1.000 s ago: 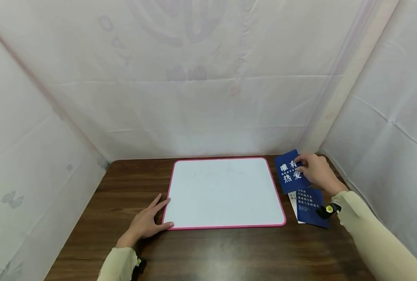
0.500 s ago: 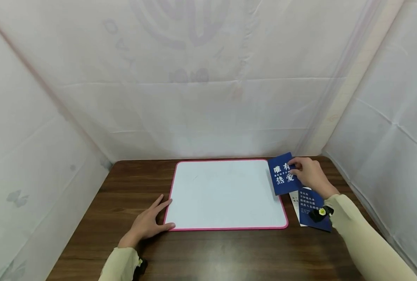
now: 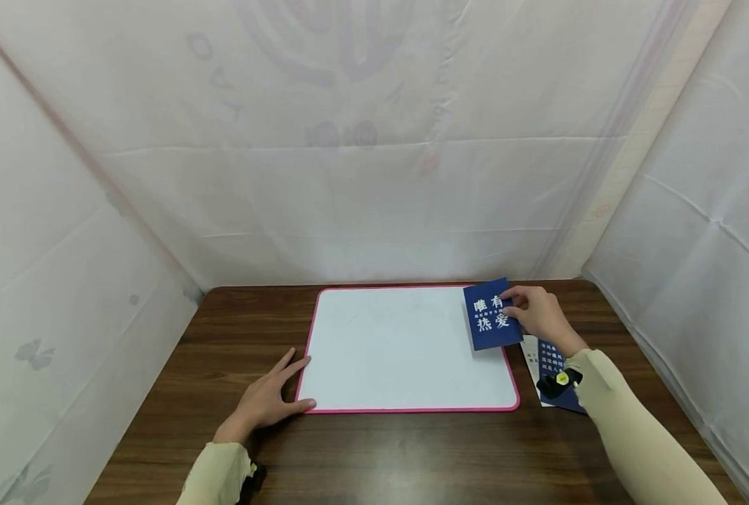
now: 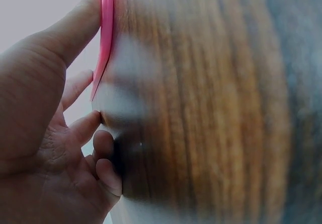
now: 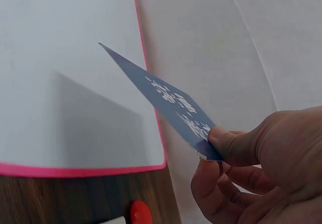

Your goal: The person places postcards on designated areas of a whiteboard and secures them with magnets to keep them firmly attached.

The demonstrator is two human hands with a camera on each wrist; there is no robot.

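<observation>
The table point(image 3: 412, 456) is dark wood with visible grain and a slight sheen. The whiteboard point(image 3: 406, 351) has a smooth white surface and pink plastic-looking edging. The blue card point(image 3: 491, 315) looks like matt paper. Thin white cloth point(image 3: 374, 175) hangs creased behind.

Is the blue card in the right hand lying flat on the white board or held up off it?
Held up. The right hand pinches the blue card by one edge; it tilts above the white board, casting a shadow there.

blue card point(image 3: 491, 323): white "唯有 热爱" | lower blue card point(image 3: 552, 360): white lines, too small to read
</observation>
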